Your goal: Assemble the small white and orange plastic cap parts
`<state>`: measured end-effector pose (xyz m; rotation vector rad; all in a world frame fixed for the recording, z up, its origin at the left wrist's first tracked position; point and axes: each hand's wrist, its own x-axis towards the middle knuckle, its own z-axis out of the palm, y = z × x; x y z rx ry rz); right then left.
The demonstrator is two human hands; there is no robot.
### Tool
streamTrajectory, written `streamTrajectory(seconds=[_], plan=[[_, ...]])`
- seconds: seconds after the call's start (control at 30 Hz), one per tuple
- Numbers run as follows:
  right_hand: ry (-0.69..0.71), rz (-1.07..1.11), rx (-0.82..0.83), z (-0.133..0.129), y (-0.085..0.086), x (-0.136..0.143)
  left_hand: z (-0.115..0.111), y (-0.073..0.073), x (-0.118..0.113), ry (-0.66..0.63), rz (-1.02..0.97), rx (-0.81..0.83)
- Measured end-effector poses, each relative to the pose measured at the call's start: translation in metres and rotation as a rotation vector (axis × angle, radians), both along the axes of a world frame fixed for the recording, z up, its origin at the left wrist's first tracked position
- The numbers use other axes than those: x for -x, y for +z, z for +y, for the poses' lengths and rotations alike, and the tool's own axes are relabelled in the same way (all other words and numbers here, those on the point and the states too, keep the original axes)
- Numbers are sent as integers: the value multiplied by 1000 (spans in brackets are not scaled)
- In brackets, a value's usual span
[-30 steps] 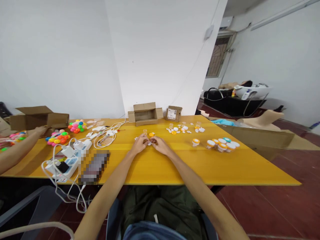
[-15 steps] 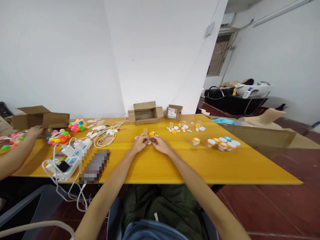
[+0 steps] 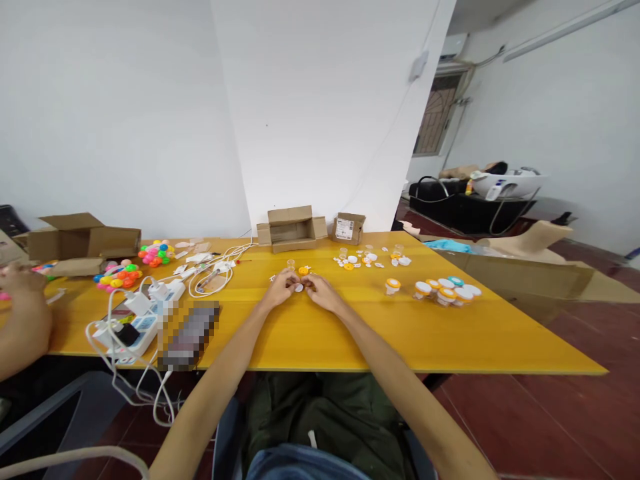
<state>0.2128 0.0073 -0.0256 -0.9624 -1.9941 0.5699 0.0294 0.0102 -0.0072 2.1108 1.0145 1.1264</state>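
My left hand [image 3: 283, 287] and my right hand [image 3: 319, 291] meet over the middle of the yellow table [image 3: 320, 347]. Between their fingertips is a small round white piece [image 3: 299, 288], pinched by the left fingers, with the right fingers closed at its other side. Whether the right fingers grip it too is too small to tell. Just beyond the hands lie an orange ring-like lid [image 3: 303, 271] and a clear cup [image 3: 291, 264]. Small white and orange parts [image 3: 349, 266] are scattered to the right, and several lidded cups [image 3: 447, 292] stand further right.
Two cardboard boxes, one open [image 3: 291, 231] and one smaller [image 3: 349, 228], stand at the back. On the left are a power strip [image 3: 145, 327], cables, a phone [image 3: 193, 333], colourful ball clusters [image 3: 157, 254], another open box [image 3: 83, 241] and another person's arm [image 3: 23, 327].
The other person's hand has moved left, away from the open box, whose front flap now shows. My hands stay almost in place around the white piece.
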Motion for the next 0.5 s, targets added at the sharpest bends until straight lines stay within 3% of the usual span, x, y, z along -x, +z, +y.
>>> streamTrajectory(seconds=[0.5], plan=[[-33, 0, 1, -2, 0, 0, -2, -5, 0, -112, -48, 138]])
